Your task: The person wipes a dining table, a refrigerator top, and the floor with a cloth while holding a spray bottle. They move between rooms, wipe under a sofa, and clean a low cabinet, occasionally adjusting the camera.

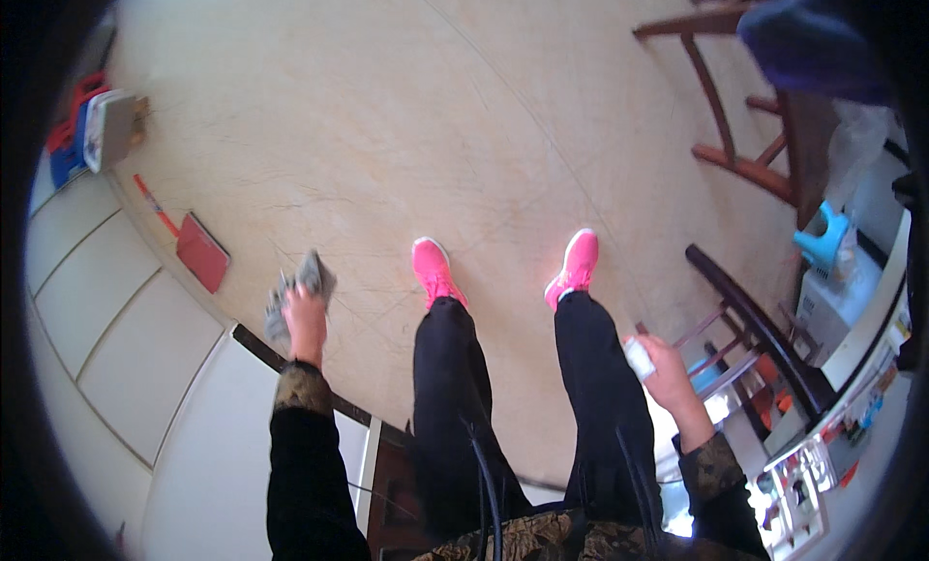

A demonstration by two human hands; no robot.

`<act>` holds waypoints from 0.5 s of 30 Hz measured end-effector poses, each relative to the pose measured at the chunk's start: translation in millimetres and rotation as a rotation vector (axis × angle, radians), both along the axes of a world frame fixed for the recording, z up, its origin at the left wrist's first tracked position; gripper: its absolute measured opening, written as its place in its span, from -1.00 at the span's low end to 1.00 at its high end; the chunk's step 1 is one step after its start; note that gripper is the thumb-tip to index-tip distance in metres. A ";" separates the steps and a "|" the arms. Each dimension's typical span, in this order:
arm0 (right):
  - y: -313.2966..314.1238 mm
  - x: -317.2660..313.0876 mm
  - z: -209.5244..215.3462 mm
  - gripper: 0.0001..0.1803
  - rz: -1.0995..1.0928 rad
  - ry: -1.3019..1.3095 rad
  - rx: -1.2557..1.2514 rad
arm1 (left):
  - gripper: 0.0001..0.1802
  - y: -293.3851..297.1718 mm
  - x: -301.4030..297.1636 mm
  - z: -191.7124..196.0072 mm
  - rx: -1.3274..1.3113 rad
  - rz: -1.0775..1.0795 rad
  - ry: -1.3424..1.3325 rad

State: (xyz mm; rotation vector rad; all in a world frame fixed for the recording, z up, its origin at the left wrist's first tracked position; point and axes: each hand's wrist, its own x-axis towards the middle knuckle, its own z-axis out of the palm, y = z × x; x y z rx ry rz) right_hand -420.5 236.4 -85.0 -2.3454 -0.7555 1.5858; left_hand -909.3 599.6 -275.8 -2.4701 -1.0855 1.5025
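My left hand (306, 319) is closed round a crumpled grey cloth (315, 273), held out over the floor to the left of my feet. The cloth hangs out past my fingers on both sides. On the other side, my right hand (666, 372) grips a small white object (640, 360) beside my right knee. Its shape is blocky with a flat face, but its kind I cannot make out. My two pink shoes (433, 268) stand apart on the floor between the hands.
A red dustpan (202, 252) lies on the floor by the white cabinets (145, 353) at left. Farther back are red, blue and white containers (108, 130). Wooden chairs (745, 169) stand at right, near a light-blue plastic item (824, 235) and a cluttered shelf (798, 484).
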 end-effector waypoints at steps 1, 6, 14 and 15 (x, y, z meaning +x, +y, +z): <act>2.8 -0.6 21.3 -0.66 0.046 -0.023 -0.001 | -0.80 -12.9 -25.7 33.7 -0.015 0.082 -0.062; 18.4 -8.7 123.3 -0.74 0.136 -0.082 -0.010 | -0.77 -113.4 -117.7 193.5 0.061 0.504 -0.148; 28.2 -28.2 235.2 -0.74 0.102 -0.131 -0.270 | -0.74 -216.1 -170.8 371.3 -0.310 0.694 -0.095; 30.5 -31.0 233.9 -0.76 0.057 -0.106 -0.383 | -0.69 -217.6 -174.0 372.1 -0.198 0.889 -0.134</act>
